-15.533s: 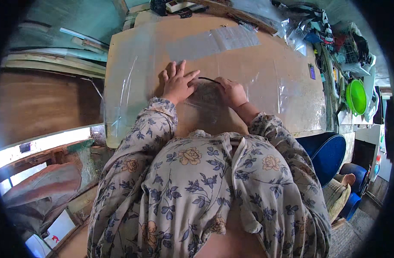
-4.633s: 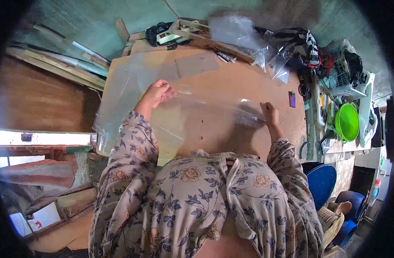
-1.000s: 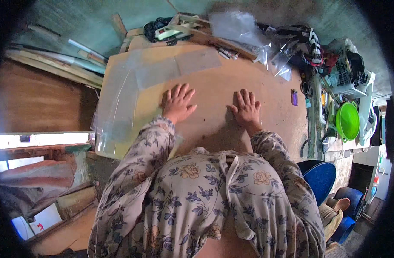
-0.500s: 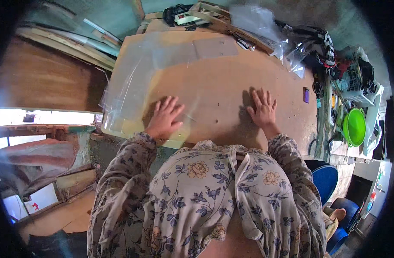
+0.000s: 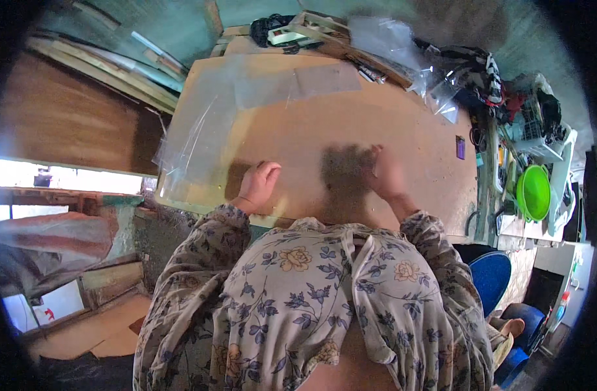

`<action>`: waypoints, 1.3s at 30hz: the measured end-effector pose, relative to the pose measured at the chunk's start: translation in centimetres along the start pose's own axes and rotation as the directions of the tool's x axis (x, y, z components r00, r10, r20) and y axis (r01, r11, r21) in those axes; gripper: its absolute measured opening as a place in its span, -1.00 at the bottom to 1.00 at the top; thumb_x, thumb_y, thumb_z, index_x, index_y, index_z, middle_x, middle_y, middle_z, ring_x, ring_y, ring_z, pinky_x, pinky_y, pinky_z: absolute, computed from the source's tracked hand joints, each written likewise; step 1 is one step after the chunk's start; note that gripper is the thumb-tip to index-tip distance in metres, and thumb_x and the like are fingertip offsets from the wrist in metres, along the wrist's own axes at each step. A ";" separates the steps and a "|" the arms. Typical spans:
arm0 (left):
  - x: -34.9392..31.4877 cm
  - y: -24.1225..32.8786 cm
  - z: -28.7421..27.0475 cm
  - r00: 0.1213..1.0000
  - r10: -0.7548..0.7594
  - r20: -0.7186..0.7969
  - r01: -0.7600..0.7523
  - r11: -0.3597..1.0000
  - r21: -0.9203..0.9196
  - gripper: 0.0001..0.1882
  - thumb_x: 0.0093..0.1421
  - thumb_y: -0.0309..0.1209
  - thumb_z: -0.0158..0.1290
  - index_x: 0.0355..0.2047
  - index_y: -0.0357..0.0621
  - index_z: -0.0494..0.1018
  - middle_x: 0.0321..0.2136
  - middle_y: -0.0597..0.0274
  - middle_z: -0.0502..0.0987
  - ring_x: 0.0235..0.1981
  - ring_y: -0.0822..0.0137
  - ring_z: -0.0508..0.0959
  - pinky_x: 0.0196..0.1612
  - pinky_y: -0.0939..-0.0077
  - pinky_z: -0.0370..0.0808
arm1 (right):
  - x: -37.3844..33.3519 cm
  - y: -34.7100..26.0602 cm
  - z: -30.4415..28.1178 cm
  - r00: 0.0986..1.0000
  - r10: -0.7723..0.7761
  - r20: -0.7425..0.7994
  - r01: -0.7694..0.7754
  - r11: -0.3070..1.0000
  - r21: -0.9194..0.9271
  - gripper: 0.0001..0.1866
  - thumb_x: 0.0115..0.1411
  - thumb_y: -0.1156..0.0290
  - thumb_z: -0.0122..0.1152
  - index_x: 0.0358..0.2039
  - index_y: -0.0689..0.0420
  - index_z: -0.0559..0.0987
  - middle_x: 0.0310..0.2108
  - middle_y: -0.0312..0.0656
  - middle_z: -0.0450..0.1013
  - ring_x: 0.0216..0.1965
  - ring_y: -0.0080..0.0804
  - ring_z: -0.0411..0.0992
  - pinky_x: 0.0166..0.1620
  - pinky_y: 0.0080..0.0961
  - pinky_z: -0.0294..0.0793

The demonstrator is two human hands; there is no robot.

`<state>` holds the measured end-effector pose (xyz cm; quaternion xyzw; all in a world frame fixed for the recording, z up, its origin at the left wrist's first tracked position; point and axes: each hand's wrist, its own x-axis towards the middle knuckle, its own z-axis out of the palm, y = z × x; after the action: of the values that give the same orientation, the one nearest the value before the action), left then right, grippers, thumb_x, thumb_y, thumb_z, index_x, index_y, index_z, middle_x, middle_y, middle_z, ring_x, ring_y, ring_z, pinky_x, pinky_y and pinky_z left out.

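A wide tan board lies in front of me as a work surface. Near its front left edge, my left hand rests with its fingers curled in and the thumb against them; I see nothing in it. My right hand is off the board on the right side, its shadow lying to the left of it. Motion smears its fingers, so their pose is unclear. Clear plastic sheeting covers the board's left and far left part, beyond my left hand.
Wooden strips and clear plastic bags are heaped along the far edge. A small purple item lies at the board's right. Further right are a green basin and a white wire basket. A blue round-topped object stands near my right elbow.
Both hands lay flat with spread fingers before. The left has curled its fingers and moved slightly right; the right has lifted off the board and shifted a little left.
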<state>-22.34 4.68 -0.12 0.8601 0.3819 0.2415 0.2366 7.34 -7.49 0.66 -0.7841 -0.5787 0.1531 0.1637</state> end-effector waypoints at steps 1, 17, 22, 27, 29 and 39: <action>0.4 1.9 0.2 0.994 -0.089 0.068 0.096 0.988 -0.118 -0.88 0.06 -0.41 -0.04 -0.42 -0.16 0.42 -0.49 0.19 0.47 -0.46 0.26 0.47 -0.39 0.46 0.40 | 0.1 -1.2 0.0 0.998 -0.039 0.040 0.023 0.936 0.350 -0.34 -0.07 0.19 0.20 0.06 -0.03 0.19 0.01 -0.06 0.20 0.03 -0.12 0.18 0.02 -0.22 0.20; 7.5 12.5 4.7 0.686 -0.251 0.683 0.727 0.196 -0.658 -0.83 0.16 -0.29 -0.11 -0.36 -0.11 0.36 -0.45 0.34 0.43 -0.45 0.47 0.47 -0.48 0.68 0.37 | -1.1 -1.6 -2.4 0.908 0.212 0.362 -0.321 -0.206 0.924 -0.97 0.09 0.46 0.05 -0.45 0.09 0.40 -0.51 -0.31 0.41 -0.43 -0.51 0.41 -0.38 -0.60 0.41; 9.4 10.4 6.2 0.725 -0.345 0.596 0.688 0.325 -0.648 -0.84 0.11 -0.33 -0.03 -0.42 -0.17 0.36 -0.54 0.36 0.42 -0.54 0.55 0.44 -0.56 0.74 0.36 | -1.0 1.9 -3.7 0.899 0.313 0.306 -0.262 -0.176 0.949 -0.95 0.06 0.46 0.09 -0.49 0.07 0.41 -0.55 -0.35 0.39 -0.49 -0.53 0.42 -0.41 -0.60 0.41; 11.0 5.2 5.6 0.840 -0.228 0.493 0.336 0.931 -0.143 -0.81 0.00 -0.35 0.05 -0.39 -0.16 0.38 -0.53 0.26 0.46 -0.53 0.34 0.48 -0.50 0.52 0.40 | 0.0 7.3 -4.5 0.857 0.346 0.381 -0.459 0.179 0.870 -0.94 0.03 0.49 0.10 -0.45 0.15 0.42 -0.58 -0.35 0.38 -0.55 -0.54 0.41 -0.49 -0.59 0.42; 11.2 5.4 4.9 0.857 -0.147 0.494 0.074 0.984 0.163 -0.78 -0.05 -0.36 0.08 -0.38 -0.14 0.38 -0.52 0.21 0.47 -0.50 0.25 0.49 -0.45 0.42 0.41 | 0.6 9.4 -5.2 0.846 0.359 0.395 -0.501 0.281 0.819 -0.85 0.02 0.54 0.07 -0.34 0.21 0.41 -0.59 -0.34 0.37 -0.57 -0.54 0.40 -0.53 -0.61 0.42; 13.3 10.3 8.3 0.917 0.105 0.386 -0.126 0.992 0.030 -0.68 -0.08 -0.31 0.11 -0.31 -0.13 0.36 -0.28 0.13 0.41 -0.32 0.19 0.45 -0.28 0.34 0.39 | 1.3 9.6 -5.9 0.861 0.374 0.344 -0.272 -0.232 0.934 -0.91 0.03 0.56 0.07 -0.44 0.12 0.37 -0.43 -0.22 0.42 -0.38 -0.41 0.43 -0.41 -0.53 0.42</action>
<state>-3.90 6.95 2.70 0.9178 0.2833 0.0717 0.2687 18.49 -9.34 1.69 -0.5204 -0.0341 0.5387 0.6617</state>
